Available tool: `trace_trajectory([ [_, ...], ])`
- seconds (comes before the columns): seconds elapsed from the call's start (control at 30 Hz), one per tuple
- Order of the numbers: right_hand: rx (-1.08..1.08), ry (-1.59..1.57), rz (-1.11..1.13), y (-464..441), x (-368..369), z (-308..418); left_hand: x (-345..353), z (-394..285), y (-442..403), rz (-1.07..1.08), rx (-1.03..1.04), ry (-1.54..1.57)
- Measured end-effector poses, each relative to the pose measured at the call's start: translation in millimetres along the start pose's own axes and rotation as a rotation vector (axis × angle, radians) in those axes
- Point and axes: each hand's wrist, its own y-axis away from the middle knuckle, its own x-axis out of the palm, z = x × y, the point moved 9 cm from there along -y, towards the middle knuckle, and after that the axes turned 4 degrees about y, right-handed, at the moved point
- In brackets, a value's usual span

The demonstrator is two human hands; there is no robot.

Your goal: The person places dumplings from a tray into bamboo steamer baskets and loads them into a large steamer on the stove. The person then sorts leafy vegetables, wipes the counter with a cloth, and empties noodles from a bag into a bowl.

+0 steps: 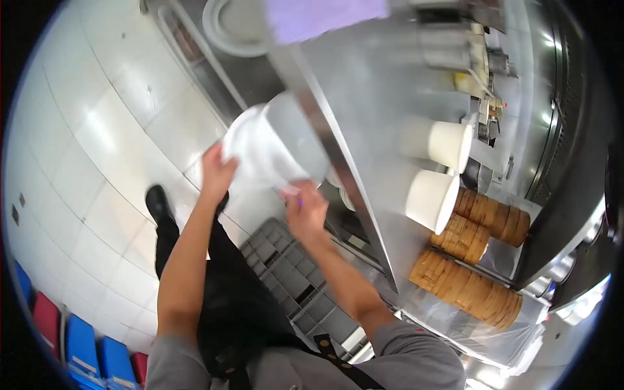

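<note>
Between my two hands is a white round container (260, 146), tilted on its side with its wide opening toward the counter; motion blurs it. My left hand (218, 172) is closed on its left edge, near the base. My right hand (305, 205) grips its lower rim, and something small and purple shows at the fingers. The container is beside the front edge of the steel counter (370, 149). Two white tubs, one (432, 200) nearer and another (450, 146) beyond it, rest on the counter to the right.
Stacked bamboo steamers (465, 289) stand at the right. A purple cloth (325, 16) lies at the top. Grey crates (292, 273) are on the floor by my legs. Blue bins (81, 344) and red ones (45, 322) line the lower left. A white round dish (237, 26) sits top left.
</note>
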Motion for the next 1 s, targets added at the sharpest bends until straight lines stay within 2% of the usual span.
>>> trace_trajectory([
  [0.03,0.031,-0.09,0.043,19,-2,13,-32,-22,31,-0.106,-0.133,-0.066],
  [0.07,-0.044,-0.174,0.069,34,-16,36,-72,-32,59,-0.183,-0.168,-0.217],
  [0.1,-0.126,-0.259,0.094,51,-29,61,-114,-25,91,-0.255,-0.223,-0.146],
  [0.13,-0.138,-0.33,0.166,72,-45,78,-128,-58,118,-0.293,-0.286,0.006],
  [0.17,-0.057,-0.442,0.361,93,-62,92,-147,-85,144,-0.324,-0.298,0.033],
  [0.23,-0.152,-0.548,0.414,135,-107,114,-144,-161,181,-0.337,-0.262,0.147],
  [0.3,0.151,-0.924,0.631,171,-132,104,-133,-219,198,-0.333,-0.203,0.144],
  [0.37,-0.306,-0.784,0.322,169,-217,126,-95,-270,193,-0.321,-0.123,0.117],
  [0.4,-0.394,-0.678,0.116,166,-241,129,-64,-291,184,-0.303,-0.106,0.094],
  [0.43,-0.338,-0.63,0.11,166,-264,122,-34,-307,171,-0.293,-0.094,0.076],
  [0.5,-0.334,-0.442,-0.02,167,-284,102,10,-306,131,-0.131,-0.052,0.021],
  [0.53,-0.332,-0.251,-0.085,165,-301,94,41,-311,120,-0.175,-0.061,0.056],
  [0.6,-0.104,-0.195,-0.058,169,-318,58,88,-298,92,-0.077,-0.093,0.079],
  [0.7,0.078,-0.145,-0.164,187,-348,10,140,-268,51,-0.033,-0.137,0.123],
  [0.8,0.236,-0.14,-0.266,208,-370,-23,166,-257,21,-0.03,-0.162,-0.059],
  [0.9,0.428,-0.183,-0.358,238,-380,-48,202,-326,22,-0.141,0.555,-0.987],
  [0.97,0.574,-0.221,-0.441,258,-385,-52,267,-353,47,0.024,0.818,-0.962],
  [1.0,0.573,-0.212,-0.531,267,-384,-54,311,-350,61,0.189,0.868,-1.045],
])
